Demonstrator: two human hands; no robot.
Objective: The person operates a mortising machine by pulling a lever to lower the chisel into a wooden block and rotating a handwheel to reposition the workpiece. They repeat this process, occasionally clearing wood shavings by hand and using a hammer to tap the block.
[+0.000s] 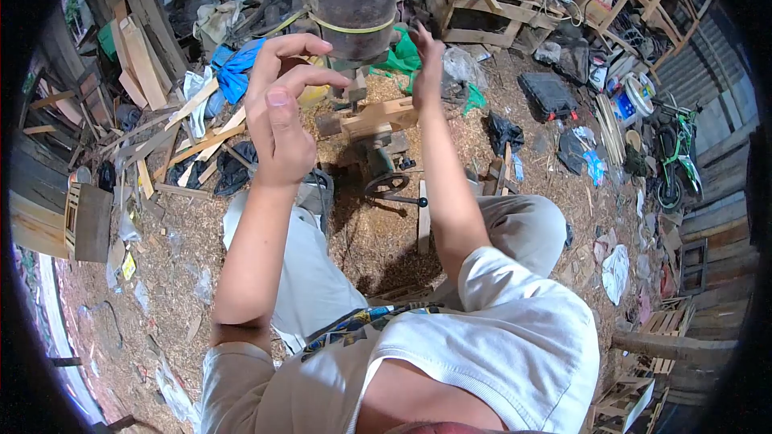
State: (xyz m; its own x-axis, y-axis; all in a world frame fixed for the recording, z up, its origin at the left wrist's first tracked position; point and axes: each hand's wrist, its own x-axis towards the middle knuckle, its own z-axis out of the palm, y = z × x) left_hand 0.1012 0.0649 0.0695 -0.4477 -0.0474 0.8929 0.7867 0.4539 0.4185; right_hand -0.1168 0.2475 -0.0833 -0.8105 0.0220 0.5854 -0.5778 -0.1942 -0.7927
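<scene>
My left hand (283, 104) is raised at the upper left of centre, its fingers curved and apart, with nothing in them. To the right, my right hand (428, 68) is raised too, seen edge-on, with fingers pointing up and nothing visible in it. Between and beyond the hands hangs a large dark machine body (352, 0) with a yellow-green band (354, 28) around it. Beneath it, wooden pieces (378, 118) lie on the machine's table, touched by neither hand as far as I can see. A handwheel (387, 185) and a black-knobbed lever (422, 202) sit lower down.
Wood chips cover the ground (354, 245) around my legs. Wood strips (201, 145) and a blue bag (235, 70) lie left. Right are a black case (548, 96), white buckets (633, 100) and a green toy-like motorbike (677, 153). A wooden frame (482, 20) stands behind.
</scene>
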